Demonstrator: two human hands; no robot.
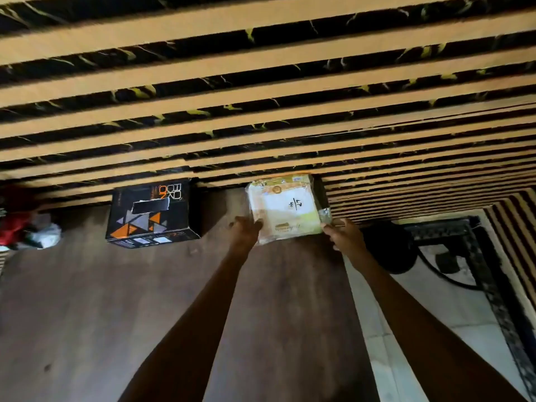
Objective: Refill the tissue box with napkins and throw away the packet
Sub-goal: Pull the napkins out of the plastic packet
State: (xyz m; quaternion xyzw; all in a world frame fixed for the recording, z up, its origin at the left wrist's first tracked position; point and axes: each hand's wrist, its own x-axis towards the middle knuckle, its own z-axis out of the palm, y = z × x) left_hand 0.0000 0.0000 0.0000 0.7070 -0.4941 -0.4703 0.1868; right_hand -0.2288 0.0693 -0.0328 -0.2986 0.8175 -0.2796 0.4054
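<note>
Head view: two hands, left hand (245, 229) and right hand (343, 232), one napkin packet (285, 208), one tissue box (150, 213)

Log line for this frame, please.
hands: left, right both gripping napkin packet | tissue box: untouched, left of packet | table

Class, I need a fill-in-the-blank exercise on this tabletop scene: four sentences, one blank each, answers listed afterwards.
1. The napkin packet is held by ____ hands, the left hand and the right hand.
2. The black tissue box carries triangles in grey and ____.
3. The tissue box stands to the ____ of the packet.
4. Both rest on a ____ wooden table.

Missing words: two; orange; left; brown
</note>
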